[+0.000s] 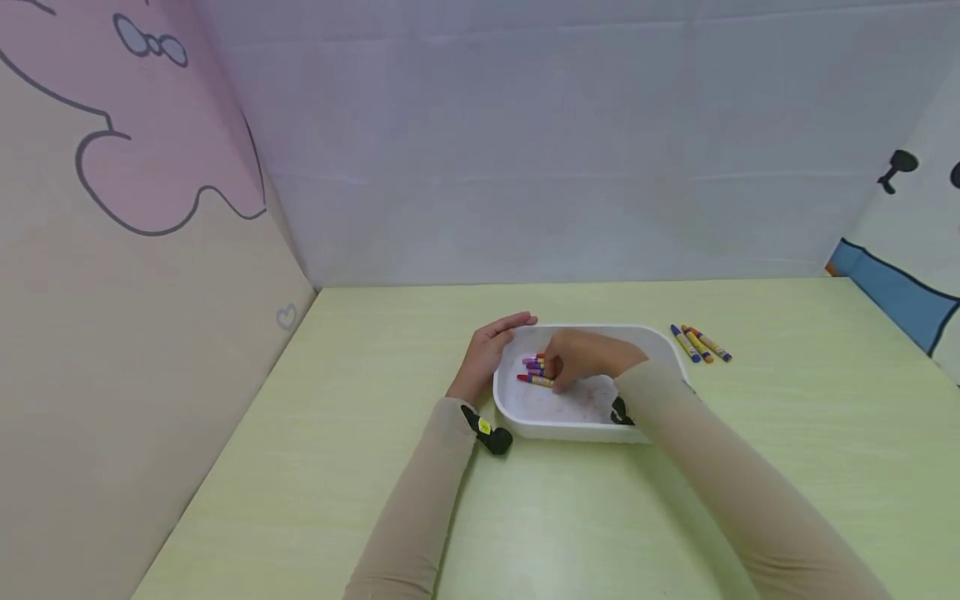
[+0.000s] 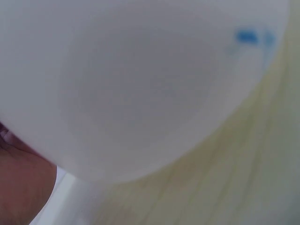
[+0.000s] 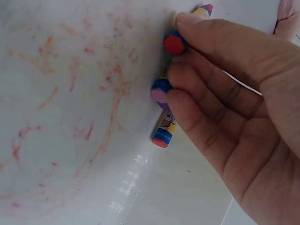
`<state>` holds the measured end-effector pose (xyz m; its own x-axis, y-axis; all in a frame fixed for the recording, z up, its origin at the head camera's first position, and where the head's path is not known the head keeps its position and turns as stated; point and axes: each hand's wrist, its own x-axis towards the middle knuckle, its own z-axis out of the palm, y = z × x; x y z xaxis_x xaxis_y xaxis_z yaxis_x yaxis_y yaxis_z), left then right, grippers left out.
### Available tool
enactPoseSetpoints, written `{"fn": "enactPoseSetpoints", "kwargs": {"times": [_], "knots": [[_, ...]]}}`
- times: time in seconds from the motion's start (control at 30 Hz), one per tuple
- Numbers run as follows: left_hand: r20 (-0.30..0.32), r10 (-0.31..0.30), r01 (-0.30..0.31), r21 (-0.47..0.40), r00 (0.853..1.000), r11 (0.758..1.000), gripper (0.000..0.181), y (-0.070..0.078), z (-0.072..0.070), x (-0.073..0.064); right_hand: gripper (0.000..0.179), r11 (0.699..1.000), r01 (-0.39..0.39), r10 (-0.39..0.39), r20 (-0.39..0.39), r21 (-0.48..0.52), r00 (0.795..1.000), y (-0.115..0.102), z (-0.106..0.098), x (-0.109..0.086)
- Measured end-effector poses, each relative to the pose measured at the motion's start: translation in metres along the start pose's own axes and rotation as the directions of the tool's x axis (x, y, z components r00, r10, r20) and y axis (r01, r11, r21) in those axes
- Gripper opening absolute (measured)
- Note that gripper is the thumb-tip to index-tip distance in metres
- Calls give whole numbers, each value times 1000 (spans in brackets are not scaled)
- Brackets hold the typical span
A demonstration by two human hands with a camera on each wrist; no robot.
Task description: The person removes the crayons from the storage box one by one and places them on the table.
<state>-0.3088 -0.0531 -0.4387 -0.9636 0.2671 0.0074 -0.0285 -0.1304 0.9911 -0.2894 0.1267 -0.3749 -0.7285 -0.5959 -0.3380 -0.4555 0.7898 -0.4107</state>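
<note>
1. Right hand (image 1: 585,357): thumb and forefinger pinch a red-ended crayon (image 3: 174,44) inside the white tray (image 1: 570,432), near its left end. Risk: the short, smooth barrel could roll or slip if the pinch sits off-centre.

2. Neighbouring crayons (image 3: 164,131) lie close beneath and beside the curled fingers. Risk: a knuckle or fingertip could drag one along or scatter the row.

3. Left hand (image 1: 483,354): rests against the tray's left side, fingers fairly straight at the far corner. Whether the thumb hooks the rim, I cannot tell. Risk: a light hold could let the tray slide on the table (image 1: 540,517) if pushed.

4. The right sleeve (image 1: 705,442) crosses the tray's right side. Risk: a low withdrawal could catch the rim and shift it.

5. Three loose crayons (image 1: 686,343) lie on the table, just beyond the tray's right end. Risk: a sideways knock could set them rolling.

6. Coloured marks (image 3: 88,50) on the tray floor suggest wax rubs off; dragging a tip could add more.
</note>
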Motion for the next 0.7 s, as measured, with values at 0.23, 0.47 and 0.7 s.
{"fn": "enactPoseSetpoints", "kwargs": {"times": [0.23, 0.47, 0.7], "knots": [[2, -1, 1, 7, 1000, 1000, 37, 1, 1, -1, 6, 999, 32, -33, 10, 25, 999, 4, -2, -5], [-8, 14, -13, 13, 1000, 1000, 37, 0, 1, 0, 7, 998, 54, -54, -20, 12, 998, 10, -13, -12], [-11, 8, -8, 24, 1000, 1000, 36, -1, 0, -1, 9, 1000, 26, -26, -61, -3, 998, 18, -29, -25]]}}
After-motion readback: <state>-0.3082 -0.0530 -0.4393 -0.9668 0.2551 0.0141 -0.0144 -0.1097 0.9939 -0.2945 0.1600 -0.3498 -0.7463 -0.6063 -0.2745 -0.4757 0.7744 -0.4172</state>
